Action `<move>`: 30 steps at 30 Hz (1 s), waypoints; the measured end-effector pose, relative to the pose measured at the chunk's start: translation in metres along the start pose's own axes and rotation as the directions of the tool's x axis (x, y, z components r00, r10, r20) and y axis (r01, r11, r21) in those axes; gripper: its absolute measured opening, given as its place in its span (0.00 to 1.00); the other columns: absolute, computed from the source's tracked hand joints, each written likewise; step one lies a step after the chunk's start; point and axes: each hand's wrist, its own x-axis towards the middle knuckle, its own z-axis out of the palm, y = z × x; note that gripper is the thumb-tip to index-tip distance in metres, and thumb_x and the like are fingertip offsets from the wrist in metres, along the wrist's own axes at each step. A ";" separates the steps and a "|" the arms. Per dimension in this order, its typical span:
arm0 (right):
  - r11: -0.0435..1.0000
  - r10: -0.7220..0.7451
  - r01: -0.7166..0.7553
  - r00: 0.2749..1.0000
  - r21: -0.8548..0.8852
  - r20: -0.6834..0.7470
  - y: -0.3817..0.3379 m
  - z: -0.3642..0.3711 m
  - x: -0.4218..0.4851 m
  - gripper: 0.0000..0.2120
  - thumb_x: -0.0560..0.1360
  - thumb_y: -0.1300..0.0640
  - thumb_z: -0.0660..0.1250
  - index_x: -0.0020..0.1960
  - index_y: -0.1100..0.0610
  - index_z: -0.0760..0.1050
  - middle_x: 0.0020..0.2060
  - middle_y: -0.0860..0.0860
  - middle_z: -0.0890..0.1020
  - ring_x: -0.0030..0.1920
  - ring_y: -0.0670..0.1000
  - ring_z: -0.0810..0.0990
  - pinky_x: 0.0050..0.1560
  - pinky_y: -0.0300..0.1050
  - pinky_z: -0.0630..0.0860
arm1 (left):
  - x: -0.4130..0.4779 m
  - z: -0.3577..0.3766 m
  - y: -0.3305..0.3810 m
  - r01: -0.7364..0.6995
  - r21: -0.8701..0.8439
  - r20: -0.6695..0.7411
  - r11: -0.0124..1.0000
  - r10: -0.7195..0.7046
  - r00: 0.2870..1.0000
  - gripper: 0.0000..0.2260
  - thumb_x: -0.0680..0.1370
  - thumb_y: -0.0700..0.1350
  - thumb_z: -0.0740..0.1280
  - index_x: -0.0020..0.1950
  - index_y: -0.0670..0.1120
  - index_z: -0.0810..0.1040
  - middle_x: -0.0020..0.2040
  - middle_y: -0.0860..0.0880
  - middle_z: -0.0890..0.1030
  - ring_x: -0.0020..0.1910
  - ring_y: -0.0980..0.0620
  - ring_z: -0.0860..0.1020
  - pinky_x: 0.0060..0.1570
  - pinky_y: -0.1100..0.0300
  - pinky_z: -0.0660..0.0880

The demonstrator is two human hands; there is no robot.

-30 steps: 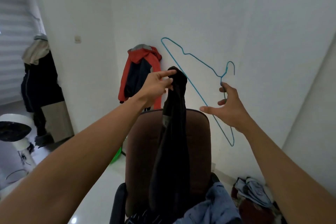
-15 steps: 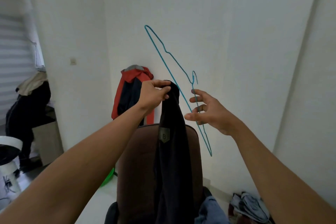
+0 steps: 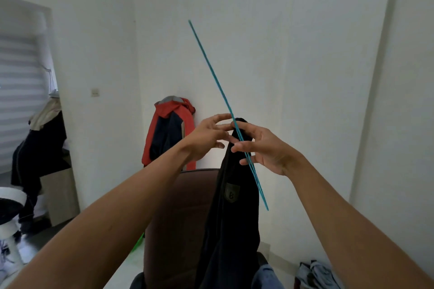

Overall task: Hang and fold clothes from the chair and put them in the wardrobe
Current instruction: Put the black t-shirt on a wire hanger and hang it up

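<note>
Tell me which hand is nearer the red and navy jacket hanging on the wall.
Left. The left hand is just right of the red jacket; the right hand, holding the teal wire hanger, lies farther right.

- My feed shows two limbs and little else of the person: the left forearm (image 3: 112,213) and the right forearm (image 3: 340,218), both bare from the bottom edge of the picture to the wrist.
- The wide lens makes each forearm look thick near the lower corners and narrow towards a slim wrist.
- The left hand (image 3: 206,138) is bare, and I can see knuckles and faint tendon lines on its back.
- The right hand (image 3: 270,152) is bare too, with long, slender fingers.
- Whatever is worn above the elbows lies outside my view.
</note>
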 end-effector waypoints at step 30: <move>0.893 -0.107 0.059 0.991 -0.446 -0.083 -0.055 -0.052 -0.025 0.46 0.53 0.51 0.84 0.69 0.44 0.72 0.65 0.43 0.70 0.56 0.47 0.82 0.65 0.55 0.76 | 0.003 0.014 -0.063 0.327 0.055 0.281 0.943 -0.329 0.901 0.17 0.77 0.34 0.69 0.65 0.41 0.78 0.61 0.40 0.82 0.63 0.40 0.79 0.67 0.45 0.74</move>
